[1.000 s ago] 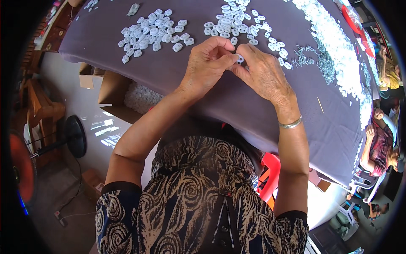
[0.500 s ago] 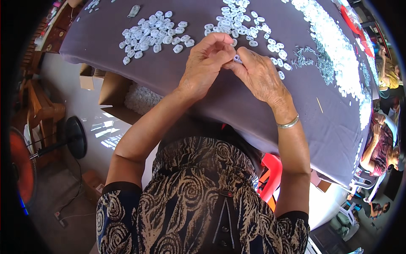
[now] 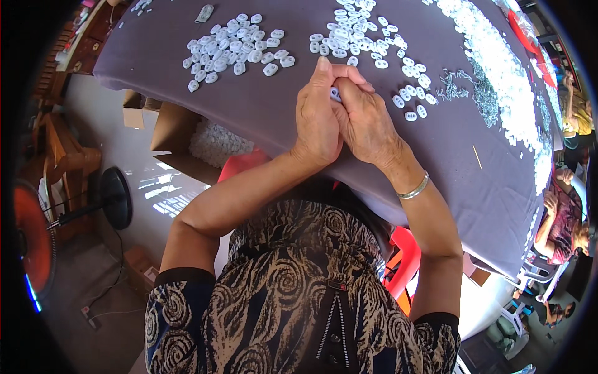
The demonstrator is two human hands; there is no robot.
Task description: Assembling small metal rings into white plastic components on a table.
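Okay, left hand (image 3: 317, 121): thumb up, fingers bent over the right's; cannot tell if they grip anything else.
Right hand (image 3: 372, 129): fingers curled closed on white piece (image 3: 335, 94).
Piece location: between both hands, just below left fingers, mostly hidden.
Loose white pieces (image 3: 341, 45): left of, beyond and right of fingers, on grey cloth (image 3: 436, 153).
Grey metal bits (image 3: 486, 100): farther right.

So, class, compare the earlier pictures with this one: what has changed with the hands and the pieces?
The left hand moved rightward and the right hand leftward, both slightly nearer the body; they are now pressed together, with the small white piece showing between them. Nothing was visibly let go. The white pile at left and the thin stick stayed put.
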